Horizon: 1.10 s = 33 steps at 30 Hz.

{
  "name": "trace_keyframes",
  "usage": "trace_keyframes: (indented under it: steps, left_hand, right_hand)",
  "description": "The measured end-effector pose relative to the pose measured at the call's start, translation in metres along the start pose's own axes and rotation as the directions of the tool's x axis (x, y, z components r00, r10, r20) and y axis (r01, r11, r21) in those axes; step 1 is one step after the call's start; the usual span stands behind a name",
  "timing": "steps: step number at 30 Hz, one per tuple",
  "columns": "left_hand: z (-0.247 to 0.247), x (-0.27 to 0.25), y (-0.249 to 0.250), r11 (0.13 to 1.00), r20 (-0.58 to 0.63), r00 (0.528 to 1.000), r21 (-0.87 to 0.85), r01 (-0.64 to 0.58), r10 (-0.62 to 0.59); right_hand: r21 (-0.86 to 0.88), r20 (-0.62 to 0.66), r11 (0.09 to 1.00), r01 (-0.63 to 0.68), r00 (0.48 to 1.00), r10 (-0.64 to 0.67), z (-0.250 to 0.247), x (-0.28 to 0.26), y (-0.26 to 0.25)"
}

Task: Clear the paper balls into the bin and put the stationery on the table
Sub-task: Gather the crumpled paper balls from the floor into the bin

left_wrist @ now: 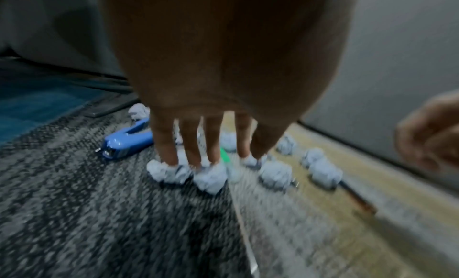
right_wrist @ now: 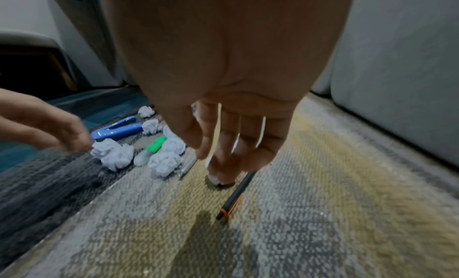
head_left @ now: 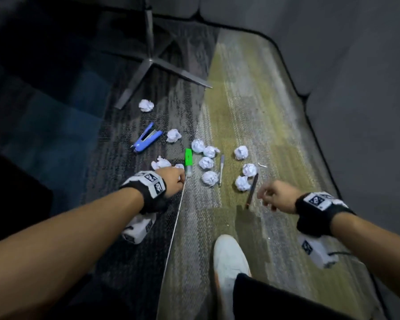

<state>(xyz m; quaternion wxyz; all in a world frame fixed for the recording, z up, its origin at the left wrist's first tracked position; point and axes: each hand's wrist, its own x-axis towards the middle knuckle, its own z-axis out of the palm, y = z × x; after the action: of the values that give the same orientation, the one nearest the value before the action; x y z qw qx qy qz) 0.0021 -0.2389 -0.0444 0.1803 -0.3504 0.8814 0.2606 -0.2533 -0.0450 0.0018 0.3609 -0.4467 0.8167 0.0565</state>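
Paper balls lie scattered on the carpet in front of me, mixed in with the stationery. Nearest to me is my own white shoe (head_left: 230, 269) on the olive strip of carpet (head_left: 252, 125). My right hand (head_left: 276, 197) hangs just above the floor with its fingers (right_wrist: 255, 154) loosely bent and spread, holding nothing; the dark pencil with the orange end (right_wrist: 236, 195) lies right below them, and I cannot tell whether a fingertip touches it. My left hand (head_left: 173, 181) reaches down over the dark grey carpet (head_left: 129, 262), fingers (left_wrist: 164, 142) straight and apart, their tips at two crumpled balls (left_wrist: 168, 173) that sit side by side (the view is blurred, so contact is hard to judge). It grips nothing.

Just beyond that hand lies the green highlighter (head_left: 188, 161), clear cap end toward me. To its right a cluster of paper balls (head_left: 206, 162) sits around a slim grey pen (head_left: 221, 169), with three more balls (head_left: 249, 169) further right, near the pencil's far end. A small bent bit of metal (head_left: 262, 165) lies beside them.

Further off to the left is the blue stapler (head_left: 146, 139), gaping open, with one ball (head_left: 173, 135) just beside it and another (head_left: 146, 105) beyond, close to the metal chair base (head_left: 152, 63). Grey upholstery (head_left: 355, 65) runs along the right and far edges.
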Motion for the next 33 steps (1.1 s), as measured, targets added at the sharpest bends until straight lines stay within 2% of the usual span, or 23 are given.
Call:
trace_keyframes:
  steps: [2, 4, 6, 8, 9, 12, 14, 15, 17, 19, 21, 23, 25, 28, 31, 33]
  left_hand:
    - [0.018, 0.024, -0.004, 0.988, -0.080, 0.995, 0.136, 0.070, -0.059]
    - [0.026, 0.039, -0.016, 0.968, -0.118, 0.984, 0.199, 0.153, -0.131]
    - [0.029, 0.048, -0.034, 0.957, -0.071, 0.977, 0.199, 0.213, -0.203]
    - [0.029, 0.052, -0.048, 0.955, -0.010, 0.972, 0.189, 0.230, -0.233]
    - [0.029, 0.053, -0.053, 0.957, -0.036, 0.973, 0.175, 0.231, -0.229]
    - [0.027, 0.050, -0.052, 0.976, -0.294, 0.934, 0.012, 0.216, -0.203]
    - [0.024, 0.048, -0.043, 0.982, -0.434, 0.883, -0.139, 0.129, -0.177]
    - [0.021, 0.047, -0.038, 0.981, -0.461, 0.875, -0.184, 0.068, -0.147]
    - [0.018, 0.048, -0.027, 0.981, -0.410, 0.911, -0.188, -0.046, -0.036]
    - [0.024, 0.048, -0.018, 0.992, -0.225, 0.969, -0.057, -0.112, 0.097]
    - [0.035, 0.046, -0.015, 0.984, -0.049, 0.988, 0.104, -0.143, 0.149]
    - [0.044, 0.046, -0.016, 0.980, -0.005, 0.995, 0.172, -0.100, 0.103]
    - [0.048, 0.044, -0.018, 0.984, -0.068, 0.995, 0.168, -0.058, 0.070]
    - [0.043, 0.042, -0.024, 0.999, -0.184, 0.982, 0.009, 0.041, -0.039]
    - [0.023, 0.051, -0.036, 0.970, -0.337, 0.923, -0.213, 0.118, -0.186]
    - [0.002, 0.065, -0.045, 0.962, -0.406, 0.884, -0.233, 0.145, -0.231]
  right_hand:
    - [-0.088, -0.055, 0.994, 0.070, 0.996, -0.075, 0.012, 0.024, 0.000]
    - [-0.140, -0.031, 0.978, 0.153, 0.987, -0.159, 0.021, 0.046, -0.012]
    - [-0.187, -0.004, 0.953, 0.238, 0.970, -0.242, 0.027, 0.065, -0.032]
    - [-0.235, -0.031, 0.919, 0.317, 0.942, -0.333, 0.031, 0.080, -0.054]
    - [-0.262, -0.055, 0.901, 0.346, 0.926, -0.372, 0.034, 0.088, -0.064]
    - [-0.429, -0.067, 0.835, 0.344, 0.910, -0.410, 0.046, 0.106, -0.087]
    - [-0.524, -0.016, 0.793, 0.310, 0.927, -0.374, 0.056, 0.117, -0.094]
    - [-0.545, 0.008, 0.782, 0.303, 0.934, -0.357, 0.061, 0.121, -0.095]
    - [-0.534, -0.002, 0.788, 0.305, 0.932, -0.362, 0.060, 0.123, -0.093]
    - [-0.446, -0.100, 0.841, 0.305, 0.917, -0.386, 0.051, 0.119, -0.092]
    - [-0.342, -0.214, 0.885, 0.316, 0.891, -0.400, 0.040, 0.116, -0.093]
    - [-0.215, -0.276, 0.925, 0.312, 0.890, -0.364, 0.030, 0.122, -0.096]
    - [-0.152, -0.276, 0.945, 0.288, 0.906, -0.321, 0.027, 0.135, -0.101]
    - [-0.201, -0.210, 0.950, 0.239, 0.937, -0.280, 0.037, 0.150, -0.115]
    - [-0.267, -0.194, 0.934, 0.237, 0.936, -0.293, 0.054, 0.157, -0.122]
    - [-0.294, -0.197, 0.918, 0.266, 0.923, -0.331, 0.058, 0.154, -0.120]
